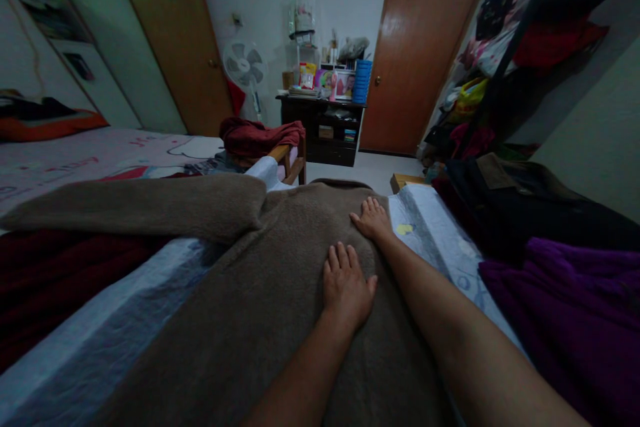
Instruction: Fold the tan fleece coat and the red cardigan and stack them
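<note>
Brown fuzzy garment (290,267) lies on the bed (425,220), L hand (347,290) & R hand (374,221) flat on it, fingers (342,255) slightly apart, gripping nothing. Prob soft, floppy, not fragile (bit heavy tho, imo). I'd grab where the sleeve (150,205) joins.

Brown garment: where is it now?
The brown garment lies across the head view's lower centre, beneath the left hand and right hand, with the purple cloth to its right.
</note>
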A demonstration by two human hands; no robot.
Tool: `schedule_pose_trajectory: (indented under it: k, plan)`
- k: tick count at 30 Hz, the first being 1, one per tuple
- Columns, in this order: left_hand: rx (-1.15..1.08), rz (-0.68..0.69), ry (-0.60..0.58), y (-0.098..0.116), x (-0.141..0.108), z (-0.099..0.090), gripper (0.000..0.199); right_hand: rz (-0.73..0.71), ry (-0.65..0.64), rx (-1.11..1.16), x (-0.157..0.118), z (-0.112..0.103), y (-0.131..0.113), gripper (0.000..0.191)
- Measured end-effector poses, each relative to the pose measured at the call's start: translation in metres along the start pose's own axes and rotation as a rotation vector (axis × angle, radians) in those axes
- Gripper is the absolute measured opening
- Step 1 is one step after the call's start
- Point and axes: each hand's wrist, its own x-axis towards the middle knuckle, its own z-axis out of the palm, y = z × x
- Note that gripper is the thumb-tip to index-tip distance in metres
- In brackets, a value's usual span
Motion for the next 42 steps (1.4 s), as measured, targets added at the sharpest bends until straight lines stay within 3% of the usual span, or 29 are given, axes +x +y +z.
schedule_pose_trajectory:
  k: [7,12,18,24,34,42]
  plan:
    - [0.003,0.013,-0.026,-0.001,0.000,-0.008,0.077,-0.003,-0.007,0.037,0.007,0.004,0.005,0.077]
    - [0.015,0.028,0.016,-0.001,-0.002,-0.005,0.077,-0.064,-0.051,0.068,0.004,-0.007,0.010,0.063]
    - [0.006,0.052,0.073,-0.004,-0.003,0.001,0.075,-0.171,-0.096,0.076,-0.025,-0.022,0.007,0.042]
    - [0.007,0.151,0.129,-0.008,-0.003,0.007,0.069,-0.159,-0.049,0.083,-0.049,-0.015,0.002,0.054]
    - [-0.020,0.155,0.059,-0.008,-0.001,0.006,0.070,-0.042,-0.007,0.097,-0.012,-0.007,0.018,0.069]
    - [-0.004,0.135,0.065,-0.006,-0.003,0.002,0.070,-0.018,-0.010,0.113,0.000,-0.007,0.024,0.061]
